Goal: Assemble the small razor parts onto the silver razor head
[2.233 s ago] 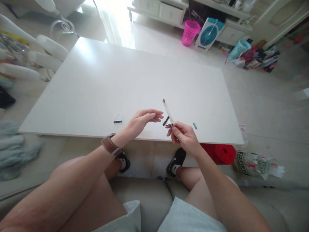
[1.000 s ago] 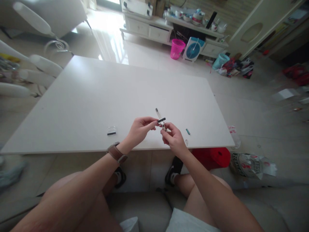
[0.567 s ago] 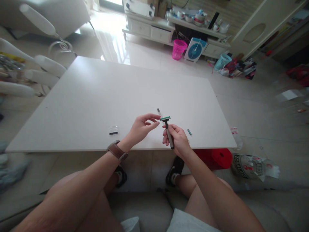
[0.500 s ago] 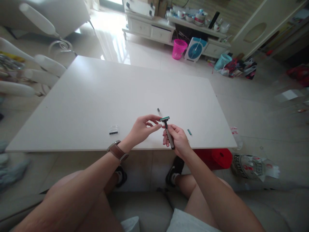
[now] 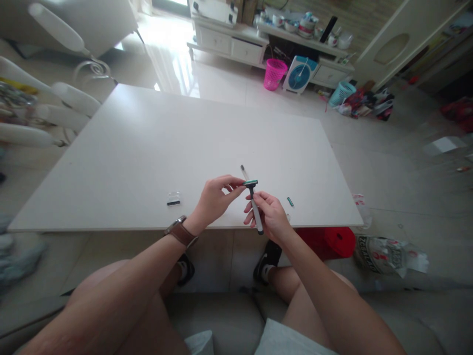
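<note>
A razor (image 5: 256, 215) with a grey and black handle and a green-striped head is held over the near edge of the white table (image 5: 207, 133). My right hand (image 5: 269, 211) grips its handle between thumb and fingers. With thumb and fingertips, my left hand (image 5: 219, 198) pinches the left end of the razor's head. Behind the head, a thin clear stick with a dark tip (image 5: 243, 169) lies on the table. A small green and dark blade cartridge (image 5: 290, 201) rests to the right of my right hand. A clear case with a black strip (image 5: 173, 198) sits left of my left hand.
A red bin-like object (image 5: 338, 242) stands under the table's right front edge, beside a printed plastic bag (image 5: 384, 254). Across the floor are a pink basket (image 5: 274, 74), a blue fan (image 5: 299, 75) and a light blue basket (image 5: 342, 93). White chair parts (image 5: 76, 98) stand at the left.
My left thumb and fingertips have closed on the end of the razor's head. The razor has shifted slightly left, its handle turned more upright and its grey side now showing.
</note>
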A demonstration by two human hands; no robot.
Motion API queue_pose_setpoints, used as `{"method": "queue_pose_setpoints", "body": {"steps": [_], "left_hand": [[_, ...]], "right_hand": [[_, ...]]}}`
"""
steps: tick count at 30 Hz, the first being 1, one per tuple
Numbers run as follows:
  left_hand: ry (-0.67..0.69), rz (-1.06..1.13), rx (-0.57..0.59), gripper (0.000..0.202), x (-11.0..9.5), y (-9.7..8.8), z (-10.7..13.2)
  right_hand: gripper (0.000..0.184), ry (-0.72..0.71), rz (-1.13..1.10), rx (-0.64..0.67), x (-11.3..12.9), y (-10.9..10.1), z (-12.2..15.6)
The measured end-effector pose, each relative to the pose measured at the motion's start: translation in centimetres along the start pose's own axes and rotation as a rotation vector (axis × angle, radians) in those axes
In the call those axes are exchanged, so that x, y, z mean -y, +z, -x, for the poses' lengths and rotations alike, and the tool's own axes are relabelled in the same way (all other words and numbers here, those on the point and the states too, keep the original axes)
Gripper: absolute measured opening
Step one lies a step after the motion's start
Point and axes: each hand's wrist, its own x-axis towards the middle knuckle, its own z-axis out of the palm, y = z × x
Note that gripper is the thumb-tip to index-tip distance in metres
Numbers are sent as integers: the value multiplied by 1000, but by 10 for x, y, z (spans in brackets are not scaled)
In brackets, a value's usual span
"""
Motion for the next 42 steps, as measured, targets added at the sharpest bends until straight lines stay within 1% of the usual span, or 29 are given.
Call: {"method": "queue_pose_setpoints", "body": {"steps": [6,11,14,19,28,31,32,34,36,39,40,42], "left_hand": [[24,35,38,15,-1,-2,1],[97,4,-24,12,-5,-2,4],[137,-22,-23,11,-8,-3,5],[137,-68,-8,12,-10,-3,6],[167,-87,-10,15,-3,2,7],[86,-40,-1,15,-4,3,7],[40,10,10,17,-4,2,6],[-72,159,29,28,-2,-1,2],[-213,322,49,39,2,-5,-2],[-432,489,124,32,8,-11,-7],[-476,526,158,31,9,-12,-8],[-508,559,229,31,9,-13,-9]], "right_hand": [[40,2,-6,3,0,3,2],[43,-5,-17,39,-3,4,4],[44,-8,-15,52,-4,3,4],[44,-1,-15,65,-4,3,6],[46,9,-17,52,-7,4,6],[46,-17,29,26,-7,4,4],[45,-43,65,7,-6,4,3],[40,-138,175,-52,-4,2,2],[33,-271,346,-117,-2,-2,1],[21,-454,666,-182,2,-7,1],[18,-495,761,-185,3,-9,2],[14,-546,902,-167,4,-11,2]]}}
